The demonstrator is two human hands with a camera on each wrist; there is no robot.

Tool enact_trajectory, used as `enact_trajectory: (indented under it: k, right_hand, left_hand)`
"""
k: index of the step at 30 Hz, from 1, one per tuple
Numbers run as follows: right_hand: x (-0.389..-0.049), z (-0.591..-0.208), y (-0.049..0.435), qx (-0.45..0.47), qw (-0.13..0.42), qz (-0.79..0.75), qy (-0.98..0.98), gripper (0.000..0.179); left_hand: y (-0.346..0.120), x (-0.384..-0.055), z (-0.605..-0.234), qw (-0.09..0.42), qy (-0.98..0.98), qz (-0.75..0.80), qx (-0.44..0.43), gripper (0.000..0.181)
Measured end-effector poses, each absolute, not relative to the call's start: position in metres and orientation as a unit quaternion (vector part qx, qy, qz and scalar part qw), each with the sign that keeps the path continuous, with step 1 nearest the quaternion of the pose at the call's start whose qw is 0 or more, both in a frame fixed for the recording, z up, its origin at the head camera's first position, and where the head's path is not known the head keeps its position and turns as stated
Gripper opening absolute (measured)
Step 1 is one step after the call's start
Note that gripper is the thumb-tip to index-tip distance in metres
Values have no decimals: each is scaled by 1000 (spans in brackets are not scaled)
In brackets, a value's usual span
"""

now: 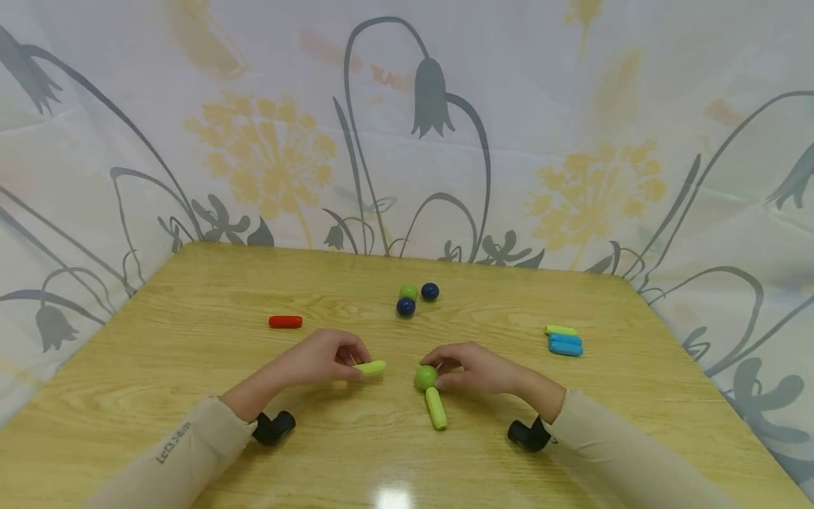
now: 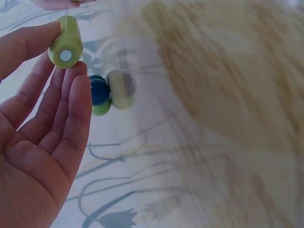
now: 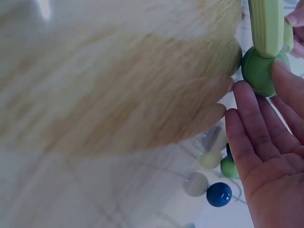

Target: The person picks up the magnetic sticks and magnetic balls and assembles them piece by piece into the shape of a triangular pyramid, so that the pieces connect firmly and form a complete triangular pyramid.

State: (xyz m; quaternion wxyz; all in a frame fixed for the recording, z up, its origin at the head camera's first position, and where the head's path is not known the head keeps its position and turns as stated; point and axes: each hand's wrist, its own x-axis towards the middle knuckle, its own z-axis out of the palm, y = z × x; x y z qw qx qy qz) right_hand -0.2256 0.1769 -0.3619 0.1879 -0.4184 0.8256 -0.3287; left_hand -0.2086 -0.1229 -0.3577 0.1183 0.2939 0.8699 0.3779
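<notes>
My left hand (image 1: 326,357) pinches a yellow-green rod (image 1: 375,367) between thumb and fingers, just above the table. In the left wrist view, a silvery round spot shows on the near end of this rod (image 2: 69,33). Across a small gap to the right, my right hand (image 1: 475,367) holds a green ball (image 1: 425,377) by thumb and fingertips. A second yellow-green rod (image 1: 436,408) touches that ball and points toward the front edge; the right wrist view shows its end against the ball (image 3: 259,71).
Farther back are a green ball (image 1: 408,290) and two dark blue balls (image 1: 405,307). A red rod (image 1: 285,322) lies at the left. On the right, blue rods (image 1: 565,344) lie beside a yellow-green one (image 1: 561,330). A flower-patterned cloth (image 1: 381,141) hangs behind the wooden table (image 1: 343,459).
</notes>
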Motion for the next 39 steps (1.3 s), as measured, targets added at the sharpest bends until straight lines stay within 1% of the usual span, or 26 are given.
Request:
enact_trajectory:
  k: [17, 22, 32, 39]
  right_hand:
    - [-228, -361, 170, -420, 184, -328, 826, 30]
    - [-228, -361, 168, -420, 191, -332, 823, 30]
    - [-227, -360, 166, -421, 190, -327, 824, 29]
    - [-225, -359, 164, -418, 202, -335, 820, 38]
  left_hand:
    - [-106, -210, -359, 128, 861, 374, 321, 12]
    - [-100, -210, -360, 134, 859, 372, 326, 12]
    - [-93, -210, -359, 130, 856, 366, 340, 11]
    - [-90, -211, -359, 129, 863, 353, 336, 10]
